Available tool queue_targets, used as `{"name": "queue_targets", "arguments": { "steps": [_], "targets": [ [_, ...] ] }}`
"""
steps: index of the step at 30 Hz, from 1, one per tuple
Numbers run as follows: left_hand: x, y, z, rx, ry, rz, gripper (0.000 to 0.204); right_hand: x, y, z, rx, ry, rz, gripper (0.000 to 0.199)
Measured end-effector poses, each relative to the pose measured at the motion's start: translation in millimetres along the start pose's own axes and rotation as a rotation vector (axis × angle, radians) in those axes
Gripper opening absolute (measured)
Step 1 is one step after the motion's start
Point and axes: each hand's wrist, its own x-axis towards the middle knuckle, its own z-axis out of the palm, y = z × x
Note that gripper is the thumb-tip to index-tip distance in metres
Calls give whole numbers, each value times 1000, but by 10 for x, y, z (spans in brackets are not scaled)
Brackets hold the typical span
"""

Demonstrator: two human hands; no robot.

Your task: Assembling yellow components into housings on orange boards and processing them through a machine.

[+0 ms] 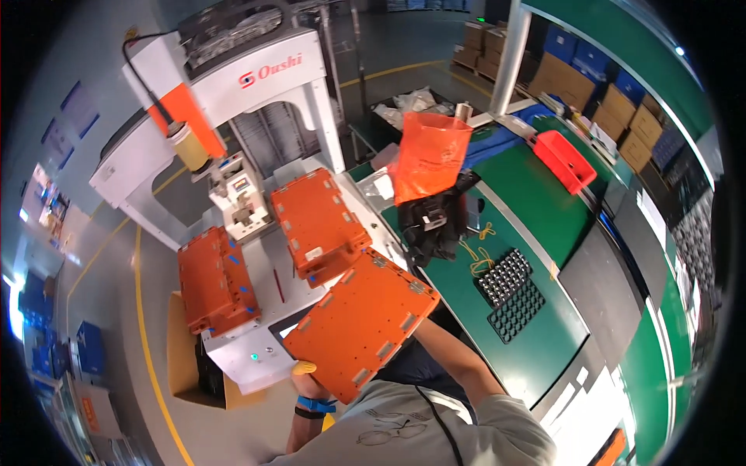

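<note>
I hold up a flat orange fixture plate [361, 322], tilted in front of my body, with small holes and pale rectangular fittings along its edges. My left hand [305, 370] is closed on its lower left edge, with yellow coverings on the fingers. At its right edge is my right hand [425, 328]; the fingers are hidden behind the plate. Just beyond, a second orange fixture [318, 221] lies on the white machine bed, close to the held plate's far corner. A third orange fixture [216, 279] with blue marks sits at the bed's left.
A white gantry machine [291, 66] with an orange head stands ahead. On the green bench [497, 202] are an orange bag [431, 155], a black bag [431, 233], black trays [513, 299] of small parts and a red bin [565, 161]. A cardboard box [183, 365] stands below left.
</note>
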Motion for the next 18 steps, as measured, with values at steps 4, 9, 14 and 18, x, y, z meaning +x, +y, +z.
{"name": "queue_targets", "arguments": {
  "steps": [4, 9, 14, 18],
  "targets": [
    [108, -186, 311, 115, -252, -157, 62, -778, -48, -444, -13, 154, 36, 36],
    [59, -362, 503, 69, -327, -303, 66, -2074, -239, -610, -12, 328, 98, 36],
    [192, -689, 656, 43, -316, -609, 70, -2426, -631, -360, 12, 540, 171, 37],
    [119, -1085, 1103, 16, -391, -757, 74, -3558, -893, -519, 38, 671, 196, 38]
  ]
}}
